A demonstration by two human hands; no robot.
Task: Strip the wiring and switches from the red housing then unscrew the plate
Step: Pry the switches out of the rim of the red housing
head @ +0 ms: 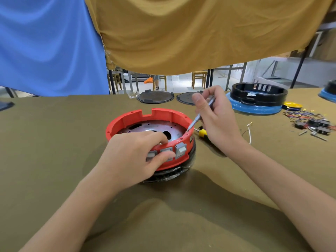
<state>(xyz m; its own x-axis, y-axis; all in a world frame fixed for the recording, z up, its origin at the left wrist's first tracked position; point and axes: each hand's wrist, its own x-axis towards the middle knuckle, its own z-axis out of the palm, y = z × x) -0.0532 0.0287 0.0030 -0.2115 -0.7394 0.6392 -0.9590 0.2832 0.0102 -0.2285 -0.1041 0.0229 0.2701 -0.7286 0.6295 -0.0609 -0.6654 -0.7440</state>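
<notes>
Perforated plate (151, 127) inside red housing (127, 117)

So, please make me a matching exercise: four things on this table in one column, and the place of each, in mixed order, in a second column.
Things:
1. grey switches
2. thin metal tool
3. yellow-handled screwdriver
4. pile of removed wires

Places:
A. on the table, far right
B. in the right hand
C. in the front wall of the red housing
D. on the table, just right of the housing

Pairs: 1-C, 2-B, 3-D, 4-A
</notes>
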